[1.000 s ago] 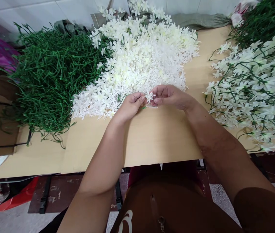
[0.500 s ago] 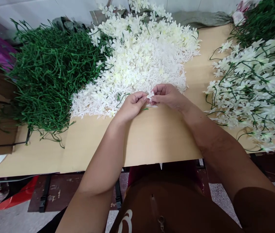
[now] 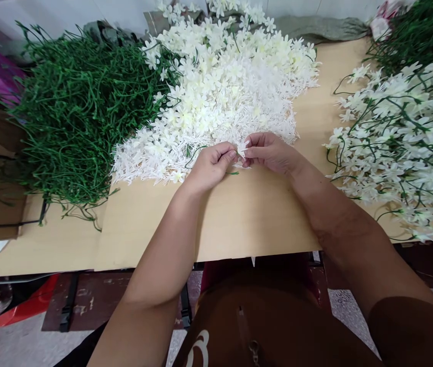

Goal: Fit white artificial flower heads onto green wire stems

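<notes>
My left hand (image 3: 212, 164) seems to pinch a green stem (image 3: 233, 173), and my right hand (image 3: 270, 152) grips a small white flower (image 3: 242, 149) by its fingertips, at the near edge of the white flower heap (image 3: 216, 97). Bench (image 3: 254, 214) surface runs between my forearms to the near edge. My fingers hide where stem and flower meet. The frame cuts off the stemmed flowers (image 3: 411, 142) at right; the white print (image 3: 201, 346) on my front is too partial to read.
</notes>
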### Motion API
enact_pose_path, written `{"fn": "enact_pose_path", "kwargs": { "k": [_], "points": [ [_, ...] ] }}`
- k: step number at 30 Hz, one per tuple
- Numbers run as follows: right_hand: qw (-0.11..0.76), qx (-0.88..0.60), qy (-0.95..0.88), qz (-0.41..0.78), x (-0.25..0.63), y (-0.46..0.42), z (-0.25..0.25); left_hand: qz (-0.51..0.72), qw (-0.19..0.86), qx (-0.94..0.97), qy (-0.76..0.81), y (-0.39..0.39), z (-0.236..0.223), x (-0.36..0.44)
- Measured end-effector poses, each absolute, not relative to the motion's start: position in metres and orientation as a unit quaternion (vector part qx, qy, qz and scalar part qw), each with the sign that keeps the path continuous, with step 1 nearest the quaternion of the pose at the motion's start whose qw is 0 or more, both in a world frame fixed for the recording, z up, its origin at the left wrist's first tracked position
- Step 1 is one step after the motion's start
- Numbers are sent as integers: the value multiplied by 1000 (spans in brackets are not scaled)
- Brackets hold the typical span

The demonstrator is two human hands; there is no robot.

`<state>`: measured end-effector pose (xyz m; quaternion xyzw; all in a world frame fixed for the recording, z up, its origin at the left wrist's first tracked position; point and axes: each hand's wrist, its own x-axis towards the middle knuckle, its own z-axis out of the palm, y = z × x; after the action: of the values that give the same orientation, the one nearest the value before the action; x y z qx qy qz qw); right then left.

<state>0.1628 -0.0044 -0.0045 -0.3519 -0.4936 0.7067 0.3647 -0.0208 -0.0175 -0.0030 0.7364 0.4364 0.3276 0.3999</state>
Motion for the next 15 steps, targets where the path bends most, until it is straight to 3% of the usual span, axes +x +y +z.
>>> {"fn": "enact_pose_path", "kwargs": {
  "k": [15],
  "points": [
    [357, -360, -501, 701, 161, -7, -1, 311, 366, 751, 453, -21, 0, -20]
  ]
}}
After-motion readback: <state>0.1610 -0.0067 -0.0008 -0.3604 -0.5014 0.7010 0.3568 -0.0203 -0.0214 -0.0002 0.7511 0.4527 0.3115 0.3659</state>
